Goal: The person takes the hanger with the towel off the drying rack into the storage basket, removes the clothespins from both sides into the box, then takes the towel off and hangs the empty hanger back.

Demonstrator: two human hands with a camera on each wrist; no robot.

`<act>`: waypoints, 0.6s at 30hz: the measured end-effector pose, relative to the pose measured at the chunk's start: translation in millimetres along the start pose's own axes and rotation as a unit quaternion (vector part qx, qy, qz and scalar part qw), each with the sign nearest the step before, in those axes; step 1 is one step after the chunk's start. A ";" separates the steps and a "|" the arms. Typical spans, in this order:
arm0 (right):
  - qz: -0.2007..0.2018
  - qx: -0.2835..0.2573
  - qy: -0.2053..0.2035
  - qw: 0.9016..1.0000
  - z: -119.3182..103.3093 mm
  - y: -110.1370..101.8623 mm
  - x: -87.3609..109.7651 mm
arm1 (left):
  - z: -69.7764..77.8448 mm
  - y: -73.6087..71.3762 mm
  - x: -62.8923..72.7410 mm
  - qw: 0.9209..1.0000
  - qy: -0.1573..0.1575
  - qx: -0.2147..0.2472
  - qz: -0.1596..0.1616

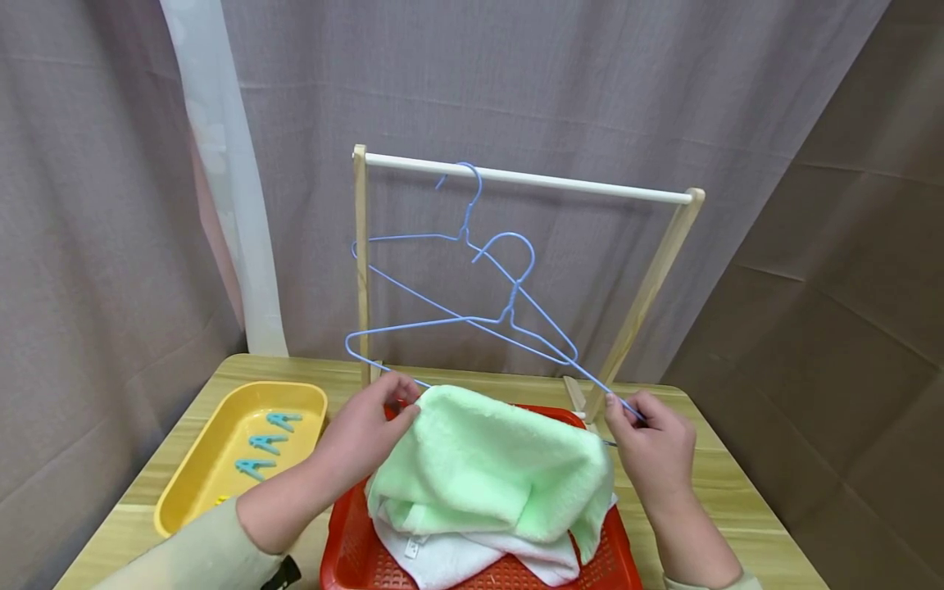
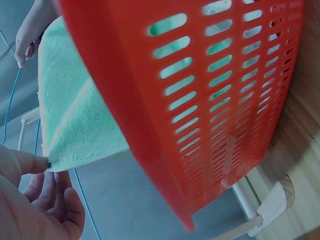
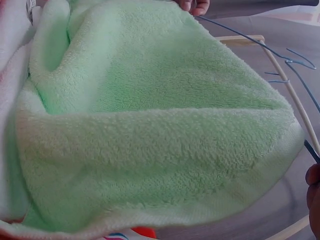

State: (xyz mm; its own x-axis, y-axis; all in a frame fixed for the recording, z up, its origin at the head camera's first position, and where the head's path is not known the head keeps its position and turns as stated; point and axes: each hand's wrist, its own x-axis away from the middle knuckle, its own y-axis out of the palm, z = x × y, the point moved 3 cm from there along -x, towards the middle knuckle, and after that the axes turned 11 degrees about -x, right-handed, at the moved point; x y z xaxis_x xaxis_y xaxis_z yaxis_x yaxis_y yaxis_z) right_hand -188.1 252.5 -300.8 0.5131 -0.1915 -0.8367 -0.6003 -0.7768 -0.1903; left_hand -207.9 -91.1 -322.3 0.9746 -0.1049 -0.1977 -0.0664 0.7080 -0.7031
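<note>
A light green towel (image 1: 509,459) drapes over the bottom bar of a blue wire hanger (image 1: 428,323), above a red basket (image 1: 341,537). My left hand (image 1: 372,422) pinches the towel's upper left corner between thumb and finger, as the left wrist view also shows at the towel (image 2: 80,110). At the hanger's right end, my right hand (image 1: 656,442) grips the wire. In the right wrist view the towel (image 3: 165,135) fills most of the picture, with the right hand (image 3: 313,195) at the edge. A white towel (image 1: 450,557) lies beneath in the basket.
A second blue hanger (image 1: 472,215) hangs from the white rod (image 1: 575,185) of a wooden rack (image 1: 642,303) behind. On the left, a yellow tray (image 1: 221,434) holds several teal clothespins (image 1: 267,443). Grey curtains (image 1: 516,82) stand behind the wooden table (image 1: 726,492).
</note>
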 end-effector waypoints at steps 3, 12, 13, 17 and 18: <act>0.000 0.000 0.003 1.000 -1.1 0.2 -0.5 | -0.2 -0.3 0.0 1.000 0.003 -0.006 0.000; 0.005 0.008 0.006 1.000 -5.1 -0.8 -2.9 | -3.0 -0.7 0.4 1.000 0.022 -0.015 0.004; 0.006 0.008 0.006 1.000 -5.0 -0.8 -3.3 | -3.6 -0.5 0.5 1.000 0.024 -0.016 0.005; 0.007 0.007 0.012 1.000 -5.6 -1.1 -4.0 | -6.6 0.0 1.8 0.999 0.032 -0.020 0.009; 0.006 0.008 0.014 1.000 -5.6 -1.2 -3.9 | -7.4 0.1 2.5 0.999 0.033 -0.021 0.010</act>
State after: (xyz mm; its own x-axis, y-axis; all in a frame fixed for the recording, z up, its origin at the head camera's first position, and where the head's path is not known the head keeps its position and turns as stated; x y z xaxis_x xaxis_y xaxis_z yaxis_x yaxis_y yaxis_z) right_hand -185.9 250.8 -294.5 0.5222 -0.2179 -0.8245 -0.6161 -0.7649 -0.1881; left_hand -207.0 -96.5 -327.9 0.9569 -0.1385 -0.2553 -0.0953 0.6805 -0.7265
